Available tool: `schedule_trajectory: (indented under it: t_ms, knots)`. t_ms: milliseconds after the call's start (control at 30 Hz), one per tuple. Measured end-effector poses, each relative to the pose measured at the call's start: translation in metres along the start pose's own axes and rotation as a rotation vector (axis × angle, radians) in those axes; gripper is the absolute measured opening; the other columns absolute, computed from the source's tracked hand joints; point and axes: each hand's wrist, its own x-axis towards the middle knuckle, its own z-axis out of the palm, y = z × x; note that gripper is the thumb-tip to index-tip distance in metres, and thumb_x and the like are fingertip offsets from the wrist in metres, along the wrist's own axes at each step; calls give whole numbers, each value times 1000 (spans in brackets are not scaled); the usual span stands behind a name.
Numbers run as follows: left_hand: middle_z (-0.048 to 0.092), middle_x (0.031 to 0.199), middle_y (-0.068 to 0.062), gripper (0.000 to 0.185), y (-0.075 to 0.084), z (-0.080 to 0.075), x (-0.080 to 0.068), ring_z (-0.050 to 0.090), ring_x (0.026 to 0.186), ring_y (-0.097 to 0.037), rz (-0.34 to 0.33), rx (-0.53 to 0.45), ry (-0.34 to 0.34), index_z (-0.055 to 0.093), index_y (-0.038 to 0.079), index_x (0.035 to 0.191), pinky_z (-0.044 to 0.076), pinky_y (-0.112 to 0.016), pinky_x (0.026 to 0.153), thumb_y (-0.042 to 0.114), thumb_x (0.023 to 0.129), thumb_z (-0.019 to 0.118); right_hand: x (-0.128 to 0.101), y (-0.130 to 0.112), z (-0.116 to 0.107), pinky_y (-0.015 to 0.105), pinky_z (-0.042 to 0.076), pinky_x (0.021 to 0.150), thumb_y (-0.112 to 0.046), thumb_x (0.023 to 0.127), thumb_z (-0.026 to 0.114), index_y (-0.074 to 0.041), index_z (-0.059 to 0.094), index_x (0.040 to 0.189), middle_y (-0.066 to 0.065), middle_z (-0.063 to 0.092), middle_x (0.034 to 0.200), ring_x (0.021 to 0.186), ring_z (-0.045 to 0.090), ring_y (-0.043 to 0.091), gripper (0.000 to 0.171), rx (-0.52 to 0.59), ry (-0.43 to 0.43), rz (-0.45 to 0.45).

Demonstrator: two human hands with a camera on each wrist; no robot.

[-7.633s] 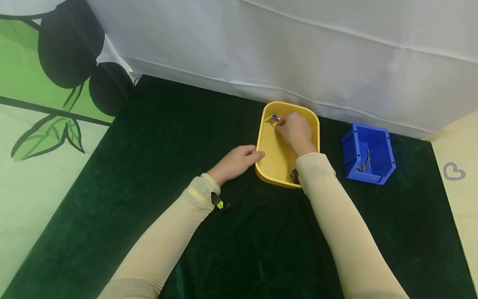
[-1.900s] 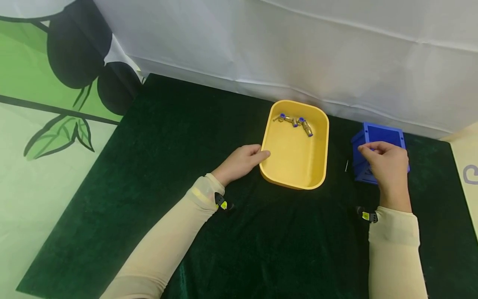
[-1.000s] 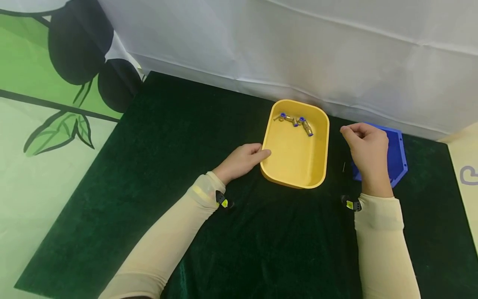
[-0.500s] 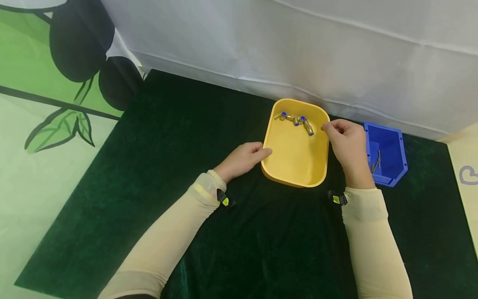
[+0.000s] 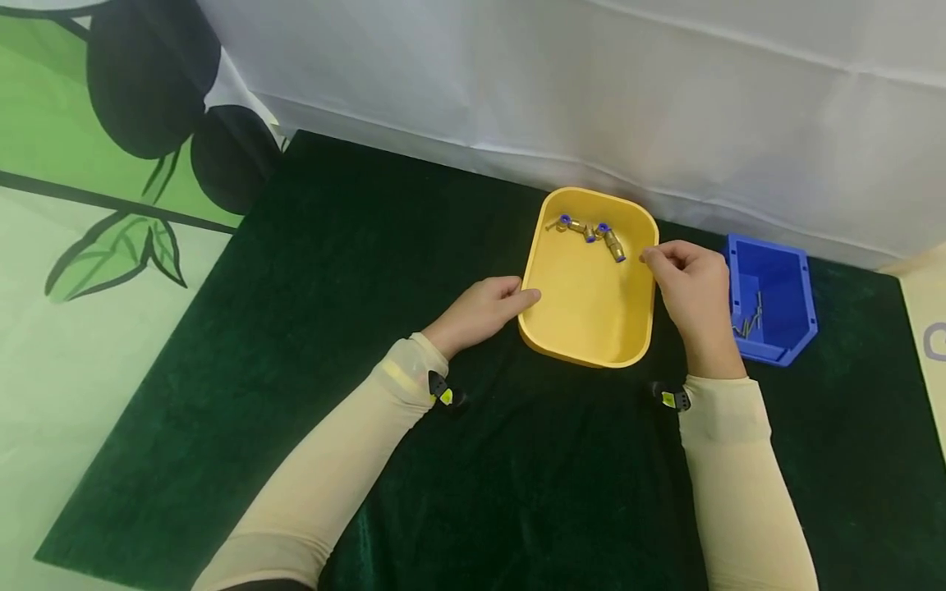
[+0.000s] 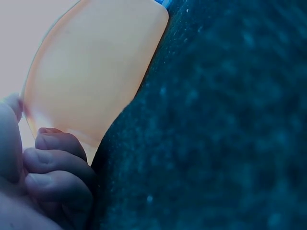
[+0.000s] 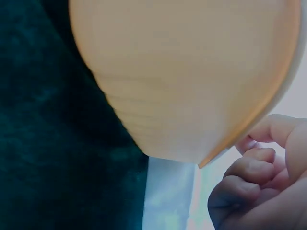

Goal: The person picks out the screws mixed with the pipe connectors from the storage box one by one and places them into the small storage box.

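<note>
A yellow plastic bin (image 5: 587, 320) stands on the dark green cloth. My left hand (image 5: 484, 310) grips its left wall, thumb over the rim; in the left wrist view the fingers (image 6: 57, 158) curl against the outside. At the opposite rim my right hand (image 5: 691, 287) pinches with the thumb on the inner side, the other fingers folded outside in the right wrist view. Brass fittings (image 5: 612, 244) with blue collars lie at the bin's far end, beside a small screw (image 5: 551, 225).
A blue storage bin (image 5: 794, 320) sits right of my right hand, with several screws (image 5: 758, 310) inside. A white cloth wall (image 5: 517, 90) rises behind the table. Green cloth (image 5: 355, 238) covers the tabletop, and a printed panel (image 5: 44, 263) borders it at left.
My right hand has come left from over the blue bin to the yellow bin's right rim. A screw seen earlier beside the blue bin is now hidden. The left hand keeps its grip.
</note>
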Motion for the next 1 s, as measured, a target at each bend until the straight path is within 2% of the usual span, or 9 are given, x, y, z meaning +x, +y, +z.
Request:
schedule_trajectory:
  t_ms: [233,433,733,1000]
  knots:
    - [59,83,-8,40,-3,-2,-2,54,73,-24,13,-11,10,65,19,103,41,-32,64,56,100,49,10,-16,4,21,40,48,-33,94,66,-4,74,99,6,55,71,60,47,20,31,-74,-20,-81]
    - [59,82,-8,40,-2,-1,-1,54,72,-24,22,-9,11,64,19,100,41,-31,64,56,99,49,20,-24,11,25,36,48,-30,92,70,-6,75,99,4,52,69,59,45,20,25,-121,-80,-72]
    - [58,83,-10,41,1,1,1,53,70,-23,25,8,4,64,18,101,40,-31,63,56,100,49,24,-25,24,25,34,48,-30,92,69,-7,76,96,4,52,68,59,47,19,24,-173,-6,-66]
    - [58,84,-9,40,0,0,1,54,72,-24,13,9,7,63,19,102,41,-31,64,56,100,48,23,-27,29,27,35,50,-35,93,66,-9,76,98,7,53,72,63,48,21,29,-254,-19,-65]
